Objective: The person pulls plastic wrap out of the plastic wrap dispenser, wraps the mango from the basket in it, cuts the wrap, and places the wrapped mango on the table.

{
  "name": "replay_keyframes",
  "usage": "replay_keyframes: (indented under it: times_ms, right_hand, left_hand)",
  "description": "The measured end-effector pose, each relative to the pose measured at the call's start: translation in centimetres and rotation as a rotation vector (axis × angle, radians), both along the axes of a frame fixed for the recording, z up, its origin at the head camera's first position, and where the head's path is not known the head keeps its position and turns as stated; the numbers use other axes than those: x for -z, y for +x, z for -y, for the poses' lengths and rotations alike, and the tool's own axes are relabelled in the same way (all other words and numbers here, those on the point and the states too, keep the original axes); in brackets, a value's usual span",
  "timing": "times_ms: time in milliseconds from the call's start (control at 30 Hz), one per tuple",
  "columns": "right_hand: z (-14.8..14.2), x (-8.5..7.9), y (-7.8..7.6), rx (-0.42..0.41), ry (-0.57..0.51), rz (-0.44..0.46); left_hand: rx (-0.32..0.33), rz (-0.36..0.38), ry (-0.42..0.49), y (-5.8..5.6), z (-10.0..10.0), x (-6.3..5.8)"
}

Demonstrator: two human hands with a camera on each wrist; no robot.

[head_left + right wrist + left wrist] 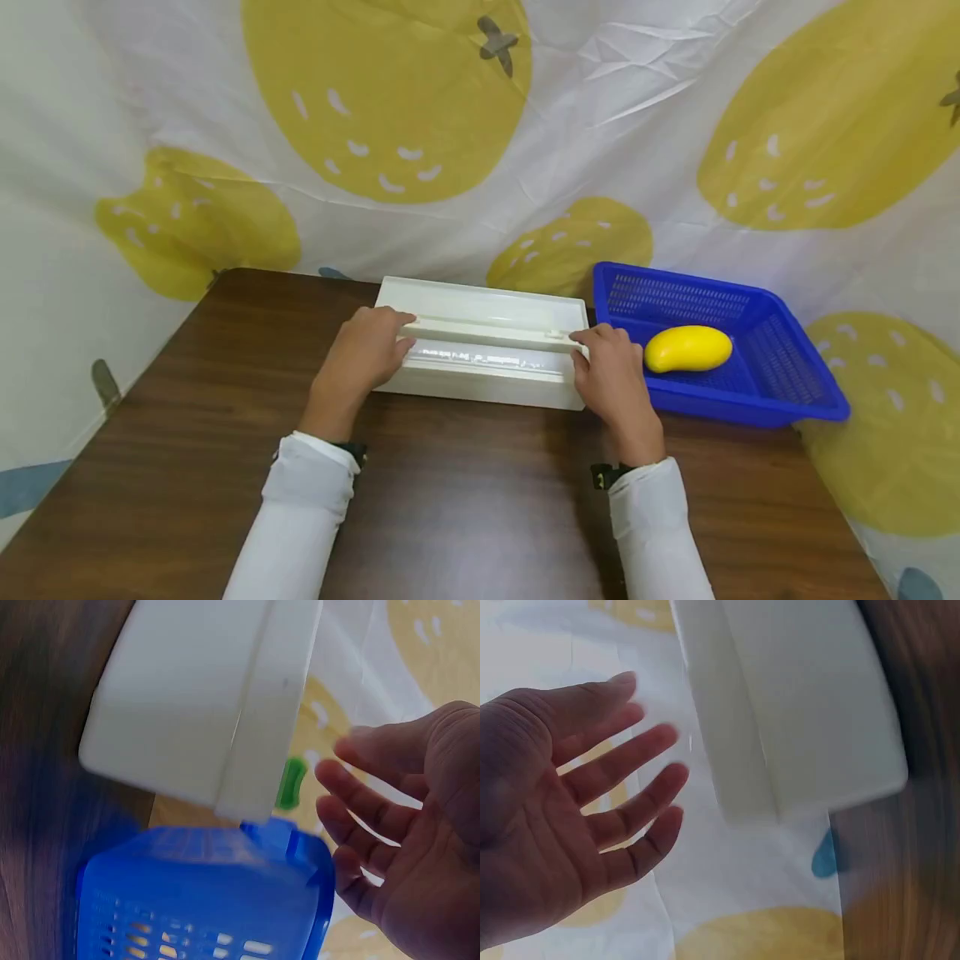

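Note:
A long white box (480, 388) stands on the brown table, with a white bar (487, 332) along its length and a clear, shiny strip in front of the bar; it looks like a cling film dispenser. My left hand (362, 360) is at the bar's left end, and my right hand (613, 372) is at its right end. Both wrist views show relaxed, spread fingers holding nothing, with the left hand (577, 802) and right hand (405, 825) beside the box's top edge. Contact cannot be made out. A small green piece (291, 783) shows at the box's top edge.
Right of the box stands a blue perforated basket (795, 358) with a yellow mango-like fruit (688, 348) in it, close to my right hand. A white curtain (420, 237) with yellow fruit prints hangs behind the table (465, 500).

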State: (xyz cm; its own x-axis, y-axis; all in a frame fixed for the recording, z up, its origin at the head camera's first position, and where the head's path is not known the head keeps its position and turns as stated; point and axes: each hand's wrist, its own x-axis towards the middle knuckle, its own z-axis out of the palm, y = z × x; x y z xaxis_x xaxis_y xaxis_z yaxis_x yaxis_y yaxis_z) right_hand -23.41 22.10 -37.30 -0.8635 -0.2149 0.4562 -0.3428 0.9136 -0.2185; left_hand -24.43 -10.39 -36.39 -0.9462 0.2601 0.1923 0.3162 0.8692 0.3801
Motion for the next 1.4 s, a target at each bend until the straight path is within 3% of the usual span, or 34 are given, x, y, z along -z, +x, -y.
replay_keyframes:
  times_ms: [233,400,567,800,1400]
  right_hand:
    - [-0.7,-0.7,-0.8,-0.006,0.051,0.11]
    - [-0.3,-1.0,-0.9,-0.006,0.115,0.18]
    - [-0.3,-1.1,-0.7,0.0,0.148,0.189]
    - [-0.2,-1.2,-0.4,0.015,0.132,0.282]
    - [0.1,0.6,-1.3,0.089,0.174,0.16]
  left_hand:
    - [-0.015,0.056,0.021,-0.4,2.1,-0.3]
    - [-0.006,0.062,0.029,-0.6,1.9,-0.1]
    - [-0.012,0.053,0.02,-1.0,1.6,0.2]
    - [-0.044,0.049,0.038,-1.4,1.6,0.6]
    - [-0.027,0.033,0.099,-1.5,2.1,1.1]
